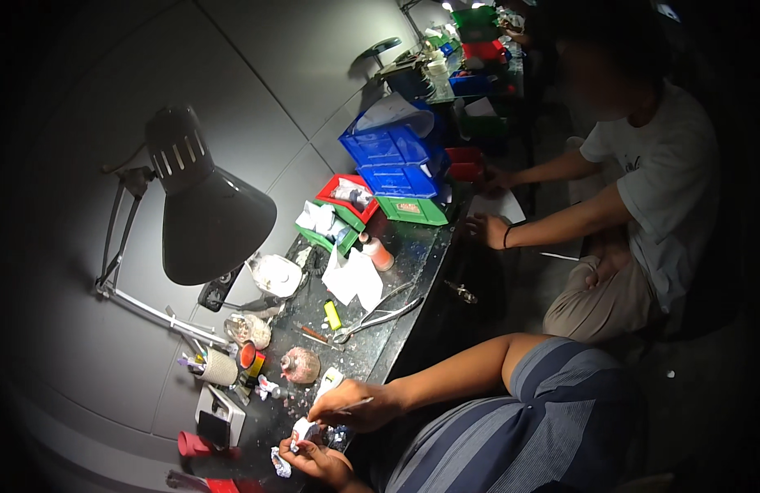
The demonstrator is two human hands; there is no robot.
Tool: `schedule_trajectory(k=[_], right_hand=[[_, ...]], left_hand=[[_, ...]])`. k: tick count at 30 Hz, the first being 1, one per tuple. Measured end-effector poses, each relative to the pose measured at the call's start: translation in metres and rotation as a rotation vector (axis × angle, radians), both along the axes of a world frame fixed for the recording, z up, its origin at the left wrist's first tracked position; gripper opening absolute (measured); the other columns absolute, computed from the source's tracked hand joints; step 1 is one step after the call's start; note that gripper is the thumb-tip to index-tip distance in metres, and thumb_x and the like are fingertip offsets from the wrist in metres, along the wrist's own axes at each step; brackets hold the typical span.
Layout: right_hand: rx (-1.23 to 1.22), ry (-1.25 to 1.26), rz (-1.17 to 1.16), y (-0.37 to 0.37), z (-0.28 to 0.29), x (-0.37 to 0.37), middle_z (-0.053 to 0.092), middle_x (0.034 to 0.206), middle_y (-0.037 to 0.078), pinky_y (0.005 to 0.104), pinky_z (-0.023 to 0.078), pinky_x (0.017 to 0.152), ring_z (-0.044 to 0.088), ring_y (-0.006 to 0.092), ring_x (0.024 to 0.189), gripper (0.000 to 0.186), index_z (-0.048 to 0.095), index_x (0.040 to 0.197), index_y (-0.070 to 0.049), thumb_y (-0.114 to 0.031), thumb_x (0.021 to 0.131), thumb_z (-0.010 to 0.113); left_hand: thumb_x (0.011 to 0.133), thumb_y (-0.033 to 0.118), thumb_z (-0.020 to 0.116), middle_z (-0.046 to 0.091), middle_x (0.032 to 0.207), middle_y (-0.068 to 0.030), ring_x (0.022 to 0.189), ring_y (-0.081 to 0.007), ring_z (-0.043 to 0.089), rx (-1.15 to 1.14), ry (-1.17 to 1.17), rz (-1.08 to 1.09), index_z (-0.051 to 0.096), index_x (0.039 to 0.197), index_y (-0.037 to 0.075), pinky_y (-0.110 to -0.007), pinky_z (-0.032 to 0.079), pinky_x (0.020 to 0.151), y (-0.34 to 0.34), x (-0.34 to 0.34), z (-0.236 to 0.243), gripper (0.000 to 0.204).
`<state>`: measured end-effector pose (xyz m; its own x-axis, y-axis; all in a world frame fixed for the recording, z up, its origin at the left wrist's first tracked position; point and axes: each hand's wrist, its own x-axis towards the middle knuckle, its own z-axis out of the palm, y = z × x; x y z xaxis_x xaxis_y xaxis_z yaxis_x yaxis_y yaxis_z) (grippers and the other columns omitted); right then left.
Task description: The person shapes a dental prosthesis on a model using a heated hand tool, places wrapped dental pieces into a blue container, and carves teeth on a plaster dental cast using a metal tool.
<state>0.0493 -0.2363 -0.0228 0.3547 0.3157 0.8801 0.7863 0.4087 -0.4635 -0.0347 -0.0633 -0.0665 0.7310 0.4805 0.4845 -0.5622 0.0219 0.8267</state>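
Note:
My left hand [324, 465], at the lower edge, is closed around a small white piece [304, 429] that looks like crumpled paper or cloth; what lies inside it cannot be made out. My right hand [357, 407] is bent over the same piece, with its fingertips touching it. A thin metal tool [357, 404] is gripped in the right hand and sticks out past the knuckles. Another white scrap [280, 463] shows beside the left fingers. Just beyond the right hand stands a round pinkish jar [299, 365].
Pliers [380, 319], a yellow lighter [332, 315], white paper [353, 278] and an orange-pink bottle [378, 253] lie or stand on the dark bench. A lamp [215, 222] overhangs it. Blue bins [388, 148] are stacked farther off. A co-worker [671, 181] sits at right.

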Motion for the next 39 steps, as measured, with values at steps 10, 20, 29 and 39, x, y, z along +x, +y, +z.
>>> schedule_trajectory(k=[10,20,29,39], right_hand=[[-0.056,0.047,-0.121,0.013,-0.014,0.011,0.067,0.091,0.015,0.0379,0.053,0.069,0.07,0.031,0.082,0.012,0.06,0.108,-0.001,-0.008,0.1,0.055],[-0.136,-0.059,-0.034,0.015,-0.02,0.014,0.064,0.08,0.018,0.0436,0.052,0.062,0.067,0.038,0.074,0.02,0.053,0.108,-0.003,-0.007,0.089,0.059],[-0.534,-0.285,0.013,-0.114,0.007,0.005,0.065,0.079,0.013,0.0413,0.052,0.059,0.066,0.0335,0.069,0.022,0.058,0.108,-0.004,-0.005,0.086,0.062],[0.229,0.503,-0.474,-0.308,0.051,-0.019,0.064,0.08,0.005,0.033,0.053,0.072,0.065,0.019,0.076,0.028,0.063,0.111,0.0,-0.026,0.102,0.056]], left_hand=[[0.101,0.021,0.061,0.045,0.12,-0.0138,0.106,-0.0243,0.056,0.065,-0.017,0.073,0.042,0.123,0.005,-0.038,0.057,0.091,-0.001,0.001,0.0,0.033],[0.101,0.021,0.061,0.045,0.121,-0.0133,0.108,-0.023,0.055,0.093,-0.008,0.066,0.043,0.122,0.006,-0.036,0.056,0.092,0.002,-0.001,-0.002,0.032],[0.101,0.024,0.06,0.059,0.119,-0.0239,0.113,-0.0315,0.063,0.089,0.132,-0.27,0.038,0.121,0.005,-0.039,0.056,0.094,0.005,0.0,0.026,0.035],[0.084,0.012,0.077,0.063,0.116,-0.032,0.104,-0.0403,0.067,-0.092,0.2,-1.379,0.048,0.118,-0.001,-0.049,0.051,0.097,-0.096,0.026,0.102,0.047]])
